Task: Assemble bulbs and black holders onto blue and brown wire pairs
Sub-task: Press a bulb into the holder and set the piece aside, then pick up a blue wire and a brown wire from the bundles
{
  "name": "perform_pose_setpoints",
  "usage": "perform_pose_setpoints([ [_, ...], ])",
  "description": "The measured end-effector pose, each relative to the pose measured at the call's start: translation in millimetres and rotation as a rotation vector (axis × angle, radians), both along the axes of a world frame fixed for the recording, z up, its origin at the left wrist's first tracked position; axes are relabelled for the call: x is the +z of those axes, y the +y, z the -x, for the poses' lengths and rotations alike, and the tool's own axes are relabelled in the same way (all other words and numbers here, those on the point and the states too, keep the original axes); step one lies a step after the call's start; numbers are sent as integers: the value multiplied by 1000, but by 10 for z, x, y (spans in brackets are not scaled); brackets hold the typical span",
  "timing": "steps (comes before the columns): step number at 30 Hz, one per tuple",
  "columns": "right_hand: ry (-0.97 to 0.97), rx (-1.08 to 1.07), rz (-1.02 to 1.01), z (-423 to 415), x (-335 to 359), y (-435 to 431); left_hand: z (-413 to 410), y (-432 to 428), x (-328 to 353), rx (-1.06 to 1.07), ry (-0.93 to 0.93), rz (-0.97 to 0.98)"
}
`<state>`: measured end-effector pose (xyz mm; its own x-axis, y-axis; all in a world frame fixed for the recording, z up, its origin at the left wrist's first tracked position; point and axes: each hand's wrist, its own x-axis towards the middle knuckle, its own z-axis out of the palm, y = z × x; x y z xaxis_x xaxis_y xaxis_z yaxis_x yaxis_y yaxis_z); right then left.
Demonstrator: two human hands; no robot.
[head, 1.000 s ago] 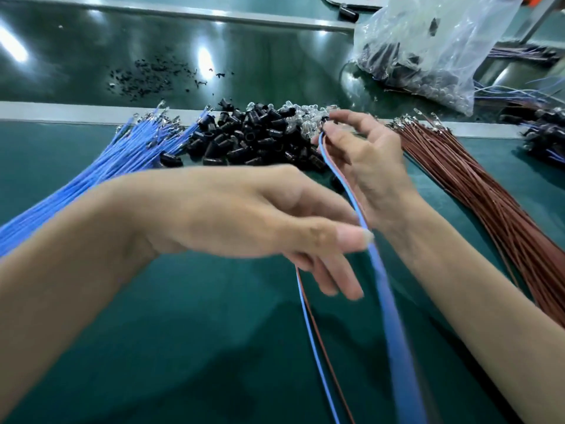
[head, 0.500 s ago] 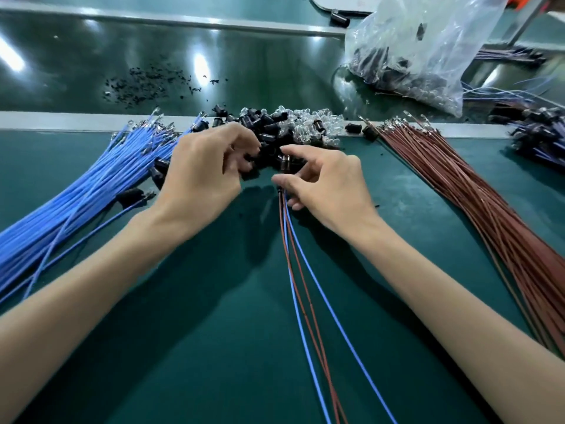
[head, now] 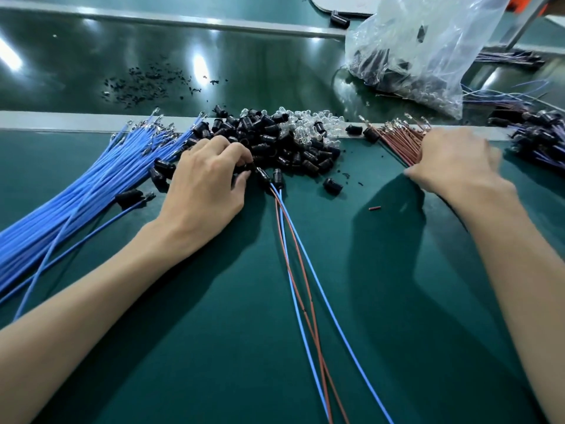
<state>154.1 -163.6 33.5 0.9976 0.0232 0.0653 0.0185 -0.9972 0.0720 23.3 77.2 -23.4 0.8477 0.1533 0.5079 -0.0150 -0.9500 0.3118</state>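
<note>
By holder pile (head: 284, 142), left hand (head: 204, 185) pinches holder (head: 263, 175)

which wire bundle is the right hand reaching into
The brown bundle; the right hand is on it, while the blue bundle sits far left.

A factory assembly bench: green conveyor belt (head: 244, 56), bulk wire bundles (head: 76, 191), bagged parts (head: 428, 41)
</note>
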Motion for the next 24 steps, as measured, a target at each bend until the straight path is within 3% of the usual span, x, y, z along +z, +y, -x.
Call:
perform_pose_setpoints([
  [7,51,-26,-58,-11,-19,-18,-9,-6,3,-8,-23,19],
  [24,195,7,19,94,163,-38,-48,35,12,182,-55,179],
])
